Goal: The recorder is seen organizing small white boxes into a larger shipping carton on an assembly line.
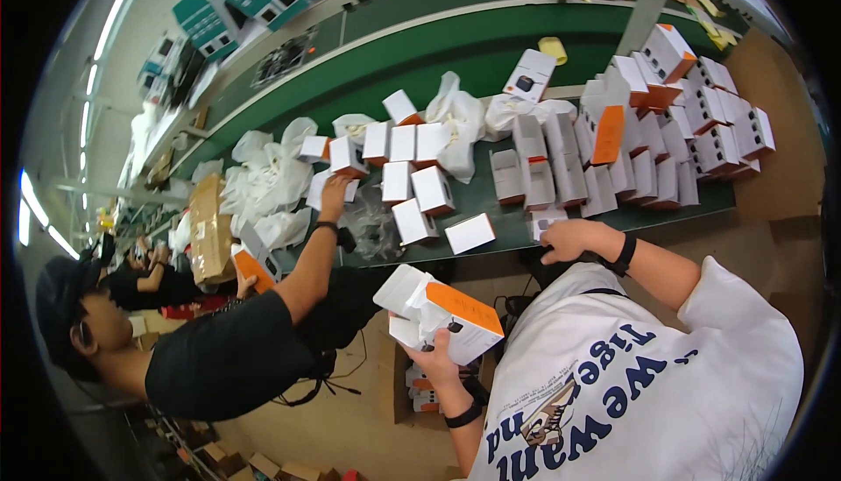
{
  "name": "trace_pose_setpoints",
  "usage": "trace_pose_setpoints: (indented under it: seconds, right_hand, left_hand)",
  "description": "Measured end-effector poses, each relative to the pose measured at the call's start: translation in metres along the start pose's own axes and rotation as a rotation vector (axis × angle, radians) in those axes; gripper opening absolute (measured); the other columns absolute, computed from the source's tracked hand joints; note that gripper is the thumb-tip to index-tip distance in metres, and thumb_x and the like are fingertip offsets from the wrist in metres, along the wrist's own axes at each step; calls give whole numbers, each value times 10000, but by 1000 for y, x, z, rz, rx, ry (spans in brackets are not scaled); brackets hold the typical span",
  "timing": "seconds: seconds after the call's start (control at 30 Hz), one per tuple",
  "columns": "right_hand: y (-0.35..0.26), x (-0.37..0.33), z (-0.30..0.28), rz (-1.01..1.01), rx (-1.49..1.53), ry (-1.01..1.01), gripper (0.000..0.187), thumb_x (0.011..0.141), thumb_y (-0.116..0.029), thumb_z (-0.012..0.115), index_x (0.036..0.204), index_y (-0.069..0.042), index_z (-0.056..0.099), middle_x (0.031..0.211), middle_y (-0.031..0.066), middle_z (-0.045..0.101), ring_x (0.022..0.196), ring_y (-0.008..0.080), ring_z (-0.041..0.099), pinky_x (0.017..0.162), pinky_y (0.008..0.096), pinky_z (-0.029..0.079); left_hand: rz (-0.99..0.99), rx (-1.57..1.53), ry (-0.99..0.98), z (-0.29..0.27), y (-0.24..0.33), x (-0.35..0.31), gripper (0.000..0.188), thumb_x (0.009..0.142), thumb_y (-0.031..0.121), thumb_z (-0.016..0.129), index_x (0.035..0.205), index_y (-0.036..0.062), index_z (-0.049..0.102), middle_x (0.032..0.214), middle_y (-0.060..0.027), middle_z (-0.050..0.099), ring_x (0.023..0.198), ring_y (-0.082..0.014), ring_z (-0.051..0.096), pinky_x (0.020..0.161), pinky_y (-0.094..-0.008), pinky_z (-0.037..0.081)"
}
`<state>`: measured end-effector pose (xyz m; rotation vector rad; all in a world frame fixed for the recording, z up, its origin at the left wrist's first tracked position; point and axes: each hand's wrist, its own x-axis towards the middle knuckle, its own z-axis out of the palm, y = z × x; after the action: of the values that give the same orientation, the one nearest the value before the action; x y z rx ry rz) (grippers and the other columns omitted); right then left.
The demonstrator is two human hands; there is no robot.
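My left hand (435, 358) grips an orange and white carton (464, 314) from below, in front of the bench edge. The carton's white flaps stand open at its left end, and white lining shows inside. My right hand (574, 240) is at the bench edge with fingers curled, touching a small pale piece (545, 221); what its fingers close on is mostly hidden. Just beyond it stand open white cartons (528, 166) in rows. One carton with a raised orange side (606, 135) rises among them.
Closed white boxes (429, 190) and plastic bags (263, 179) cover the bench's middle and left. More boxes (718, 144) are stacked at right beside a brown cardboard sheet (780, 122). At left, a co-worker in black (228, 358) holds a carton and reaches onto the bench. A brown carton (407, 402) sits below.
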<state>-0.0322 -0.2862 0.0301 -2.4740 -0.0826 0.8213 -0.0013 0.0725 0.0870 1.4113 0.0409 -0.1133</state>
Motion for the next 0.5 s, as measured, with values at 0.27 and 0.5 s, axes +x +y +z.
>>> trace_pose_setpoints:
  seconds: [0.27,0.5]
  right_hand:
    - [-156,124,-15,-494,374,375,180,916,-174,617,947,-12,689,897,191,709,863,387,686,800,454,538]
    - [-218,341,1,-271,70,421,186,768,-61,644,900,29,739,973,281,716,978,422,704,839,495,575]
  left_hand:
    - [210,411,337,-45,32,-65,962,786,5,726,1596,30,208,1563,-187,347,1415,-326,390,1179,-433,320]
    - [190,370,505,-43,27,-104,952,809,29,751,1586,37,201,1551,-194,354,1415,-339,384,1180,-457,318]
